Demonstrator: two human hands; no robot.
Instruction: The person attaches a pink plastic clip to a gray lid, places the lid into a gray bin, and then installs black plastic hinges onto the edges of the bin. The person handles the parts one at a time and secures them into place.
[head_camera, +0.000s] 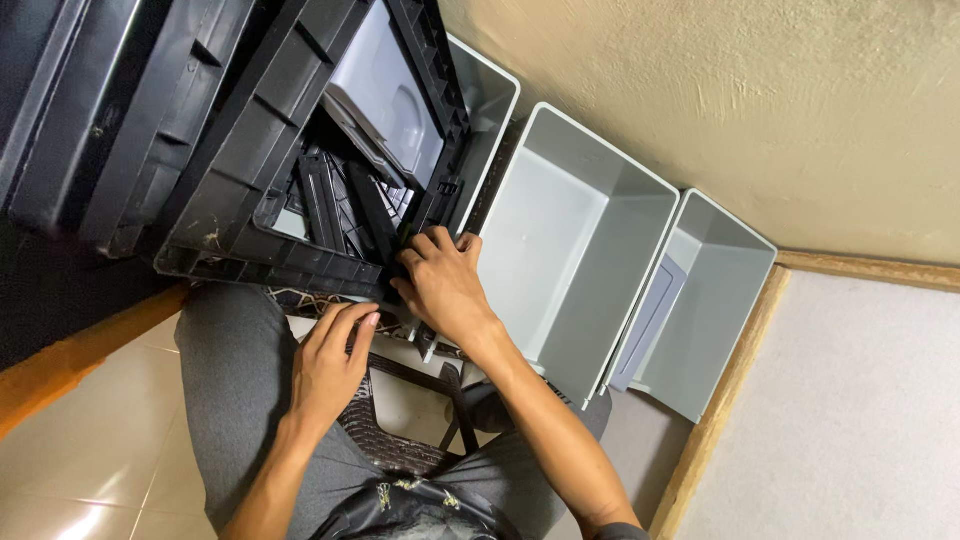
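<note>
A black plastic crate (250, 150) lies tilted over my lap, its open side facing me. Inside it are several long black plastic parts (325, 200) and a pale grey tray (390, 90). My right hand (440, 290) reaches over the crate's near rim, its fingers closed on one of the black parts at the crate's corner. My left hand (330, 365) sits just below, with fingers and thumb curled on the crate's lower rim. Both forearms come up from the bottom of the view across my grey trousers.
Three open pale grey bins stand in a row along the beige wall: one (490, 100) partly behind the crate, a large one (570, 230), a third (710, 290). More black crates (90, 120) are stacked at left. I sit on a brown wicker stool (390, 435).
</note>
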